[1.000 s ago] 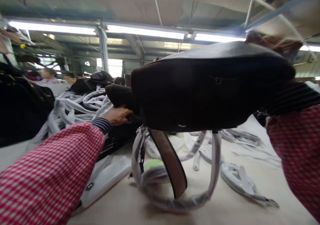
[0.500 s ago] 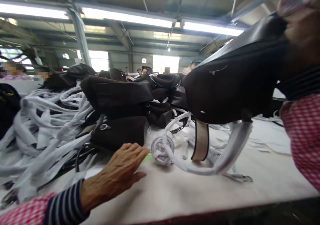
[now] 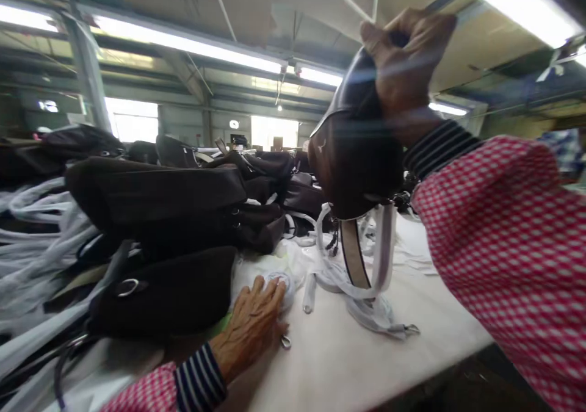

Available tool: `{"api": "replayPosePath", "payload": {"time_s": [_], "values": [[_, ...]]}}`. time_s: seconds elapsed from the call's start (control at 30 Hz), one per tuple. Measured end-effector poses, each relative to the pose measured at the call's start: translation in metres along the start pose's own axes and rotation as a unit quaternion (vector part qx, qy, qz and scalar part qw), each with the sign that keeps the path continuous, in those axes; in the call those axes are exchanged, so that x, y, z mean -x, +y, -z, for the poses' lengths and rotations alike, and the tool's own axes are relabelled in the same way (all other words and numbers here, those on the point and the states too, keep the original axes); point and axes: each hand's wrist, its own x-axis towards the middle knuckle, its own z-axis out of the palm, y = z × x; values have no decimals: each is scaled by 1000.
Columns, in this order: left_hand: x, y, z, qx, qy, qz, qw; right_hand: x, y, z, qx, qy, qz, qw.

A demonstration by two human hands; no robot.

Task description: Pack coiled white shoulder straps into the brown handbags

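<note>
My right hand point(image 3: 405, 64) is raised high, fingers closed round the upper part of a black bag point(image 3: 357, 162). The bag hangs tilted above the table; a tan strap with dark edges point(image 3: 353, 253) and a white-wrapped strap point(image 3: 383, 250) dangle from its underside. On the table my left hand point(image 3: 254, 323) lies palm down, fingers stretched over a coiled, white-wrapped strap point(image 3: 280, 279) that it partly covers. A small metal clasp point(image 3: 285, 342) shows beside the left thumb. Another wrapped strap end with a metal hook point(image 3: 412, 329) rests below the hanging bag.
Black bags point(image 3: 165, 198) are stacked on the left and towards the back, one with a metal ring point(image 3: 128, 287). White-wrapped straps point(image 3: 41, 241) lie heaped at far left. White sheets point(image 3: 414, 241) lie on the right of the white table point(image 3: 320, 363), whose front edge runs diagonally.
My right hand has come further into view, holding the bag further left in the picture. My left hand has moved right, onto the coiled strap. The view has swung right.
</note>
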Motion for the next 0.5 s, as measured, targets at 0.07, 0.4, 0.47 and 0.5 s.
{"api": "replayPosePath", "payload": {"time_s": [0.07, 0.4, 0.47, 0.5], "values": [[-13, -4, 6, 7, -49, 16, 999, 20, -14, -6, -3, -42, 33, 999], [-13, -6, 4, 29, 2, 13, 999, 153, -18, -27, -59, -270, -74, 958], [-3, -9, 3, 37, 19, 9, 999, 161, -9, -31, -57, -273, -107, 954], [5, -11, 5, 42, 27, 10, 999, 163, -5, -32, -53, -270, -120, 954]]}}
